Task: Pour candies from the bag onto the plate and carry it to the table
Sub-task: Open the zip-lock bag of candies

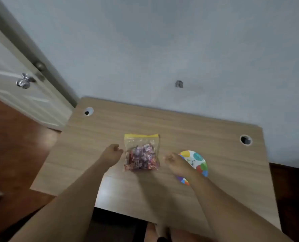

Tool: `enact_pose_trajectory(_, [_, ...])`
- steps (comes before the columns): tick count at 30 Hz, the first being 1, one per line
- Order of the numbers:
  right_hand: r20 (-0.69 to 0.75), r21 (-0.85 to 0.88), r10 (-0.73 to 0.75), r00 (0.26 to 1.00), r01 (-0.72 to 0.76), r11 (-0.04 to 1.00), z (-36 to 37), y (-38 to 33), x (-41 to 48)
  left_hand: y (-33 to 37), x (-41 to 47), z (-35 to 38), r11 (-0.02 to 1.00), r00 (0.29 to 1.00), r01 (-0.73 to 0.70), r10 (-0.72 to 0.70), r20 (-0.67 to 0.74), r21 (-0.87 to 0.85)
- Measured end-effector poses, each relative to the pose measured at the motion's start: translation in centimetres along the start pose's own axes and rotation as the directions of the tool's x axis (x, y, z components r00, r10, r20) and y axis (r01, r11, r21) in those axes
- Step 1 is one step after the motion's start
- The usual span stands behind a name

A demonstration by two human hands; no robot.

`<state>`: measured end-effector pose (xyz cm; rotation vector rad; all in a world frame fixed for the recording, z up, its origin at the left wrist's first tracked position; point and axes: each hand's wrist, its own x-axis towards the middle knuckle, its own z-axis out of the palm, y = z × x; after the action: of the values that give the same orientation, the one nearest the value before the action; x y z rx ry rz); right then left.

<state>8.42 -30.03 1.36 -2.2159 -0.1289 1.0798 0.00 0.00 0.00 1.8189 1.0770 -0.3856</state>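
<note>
A clear zip bag point(141, 151) with a yellow seal strip lies flat in the middle of the wooden desk point(223, 163), full of pink and purple wrapped candies. A paper plate point(198, 162) with coloured dots lies to its right. My left hand point(111, 154) hovers just left of the bag, fingers loosely curled, holding nothing. My right hand point(177, 164) hangs between the bag and the plate, covering the plate's left part, fingers curled and holding nothing. Neither hand touches the bag.
The desk stands against a pale wall, with a cable hole point(88, 111) at its back left and another point(245, 140) at its back right. A white door with a metal knob point(24, 82) is at the left. Reddish floor surrounds the desk.
</note>
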Motion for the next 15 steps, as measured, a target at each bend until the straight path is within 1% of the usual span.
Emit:
enact_pose_trajectory(1, [0.003, 0.01, 0.016, 1.0, -0.016, 1.0, 1.1, 0.8, 0.9, -0.6, -0.1, 0.7, 0.999, 1.0, 0.008, -0.009, -0.02, -0.04])
enact_pose_trajectory(3, [0.045, -0.024, 0.018, 0.999, -0.017, 1.0, 2.3, 0.8, 1.1, -1.0, -1.2, 1.9, 0.981, 0.997, 0.073, -0.074, 0.002, -0.18])
enact_pose_trajectory(5, [0.101, 0.039, -0.024, 0.995, 0.02, 0.999, 3.2, -0.1, 0.4, -2.0, -1.9, 3.5, 0.934, 0.989, 0.145, -0.127, 0.074, -0.328])
enact_pose_trajectory(6, [0.109, 0.033, -0.05, 0.993, 0.046, 0.998, 3.9, 0.0, 0.5, -2.4, -1.8, 4.2, 0.907, 0.986, 0.165, -0.136, 0.101, -0.388])
enact_pose_trajectory(8, [0.081, 0.018, -0.106, 0.991, 0.104, 0.994, 4.6, 0.0, 0.7, -3.0, -1.2, 5.2, 0.862, 0.978, 0.208, -0.169, 0.126, -0.461])
enact_pose_trajectory(11, [0.123, -0.022, -0.103, 0.987, 0.107, 0.994, 6.7, 3.4, 2.7, -3.6, -0.6, 6.4, 0.827, 0.97, 0.242, -0.19, 0.153, -0.508])
enact_pose_trajectory(12, [0.14, -0.014, -0.105, 0.985, 0.108, 0.994, 6.8, 3.5, 2.3, -3.4, -0.8, 6.7, 0.83, 0.969, 0.244, -0.188, 0.16, -0.502])
enact_pose_trajectory(14, [0.144, 0.026, -0.097, 0.985, 0.094, 0.995, 6.1, 2.5, 0.9, -3.2, -1.2, 7.3, 0.872, 0.967, 0.238, -0.173, 0.185, -0.429])
enact_pose_trajectory(15, [0.156, 0.038, -0.085, 0.984, 0.08, 0.996, 5.6, 1.9, 0.0, -2.8, -1.8, 7.7, 0.887, 0.962, 0.238, -0.16, 0.219, -0.395])
